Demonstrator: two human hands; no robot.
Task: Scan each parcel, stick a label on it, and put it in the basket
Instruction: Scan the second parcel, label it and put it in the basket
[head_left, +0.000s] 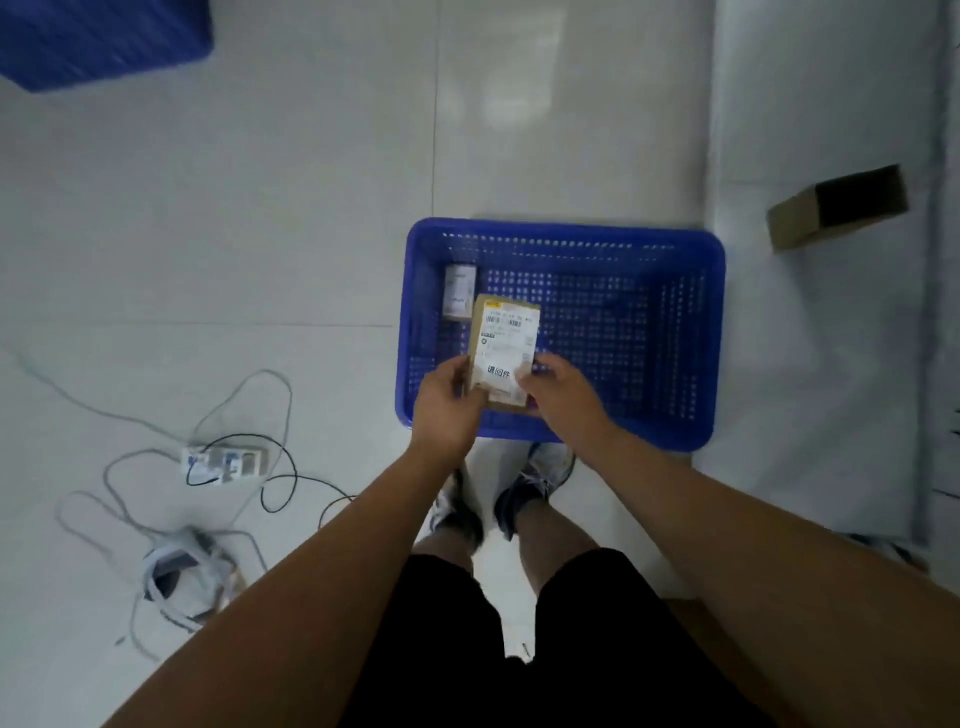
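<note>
A small brown cardboard parcel (503, 349) with a white barcode label on its top face is held over the near left part of the blue perforated basket (623, 332), which stands on the floor. My left hand (447, 400) grips the parcel's near left edge. My right hand (563, 392) grips its near right edge. Inside the basket, at the far left, lies another small parcel (459, 291) with a white label.
A cardboard box (836, 208) lies on a white surface at the right. A power strip (226, 462) with tangled cables lies on the tiled floor at the left. A second blue crate (98, 41) shows at the top left. My feet stand just before the basket.
</note>
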